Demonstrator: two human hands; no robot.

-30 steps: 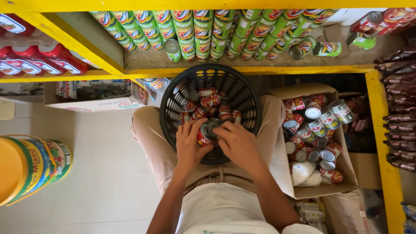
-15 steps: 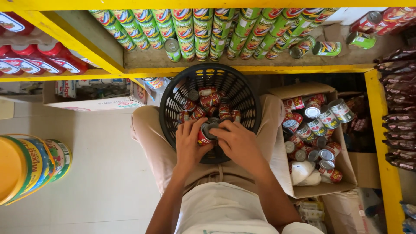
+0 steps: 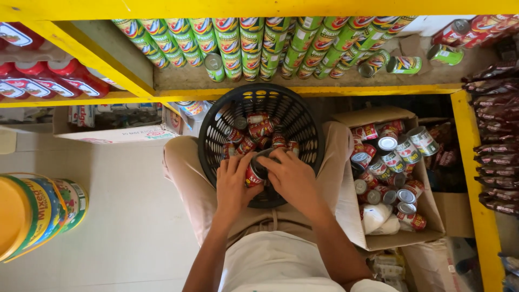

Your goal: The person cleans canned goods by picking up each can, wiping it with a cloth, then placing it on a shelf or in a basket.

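Your left hand (image 3: 233,186) and right hand (image 3: 292,176) pinch one red can (image 3: 254,174) at the black basket (image 3: 216,124)'s near rim; tilt your lap and the basket could slide off.

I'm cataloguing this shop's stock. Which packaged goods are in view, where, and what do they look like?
Red-labelled can: gripped by left hand and right hand, over black basket.
Green-labelled cans: stacked on yellow shelf.
Cardboard box: right, silver-topped cans.
Red bottles: left shelf.
Dark pouches: far right.
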